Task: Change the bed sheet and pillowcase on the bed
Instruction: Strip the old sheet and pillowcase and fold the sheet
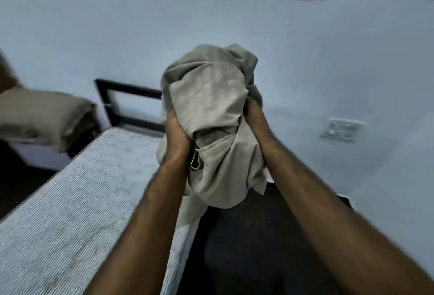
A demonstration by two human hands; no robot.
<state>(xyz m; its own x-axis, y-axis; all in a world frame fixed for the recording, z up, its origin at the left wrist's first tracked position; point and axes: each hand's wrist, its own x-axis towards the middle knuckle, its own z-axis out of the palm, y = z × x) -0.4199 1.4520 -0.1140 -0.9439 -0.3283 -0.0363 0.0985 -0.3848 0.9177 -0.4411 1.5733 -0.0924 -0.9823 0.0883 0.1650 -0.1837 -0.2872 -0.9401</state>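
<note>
Bedding comes first: a bunched grey-beige sheet (209,116) is held up in the air in front of the person, above the edge of the bed, gathered into a loose ball with a hem fold and a tail of cloth hanging below the wrists. The left hand (175,135) grips the bundle on its left side, fingers curled into the cloth; the right hand (254,118) clamps it from the right, fingers buried in the folds so that only the back of the hand and the thumb side show. Whether this is the old sheet coming off or a fresh one is not something the view settles, though its crumpled state suggests, as a judgement, the used one.

Below and to the left lies the mattress (77,196), bare, its grey quilted ticking showing with no sheet on the visible part. That points to the stripping step being done or nearly so. At the far left a pillow (44,116) in a cover of similar grey-beige cloth sits blurred near the head of the bed, so the pillowcase looks not yet changed. Behind it stands the dark bed frame (126,104) against the pale wall (141,24), which carries a switch plate (341,129) to the right.

Left to do, by this reading: put the bundle aside, spread a clean sheet, and swap the pillowcase.
</note>
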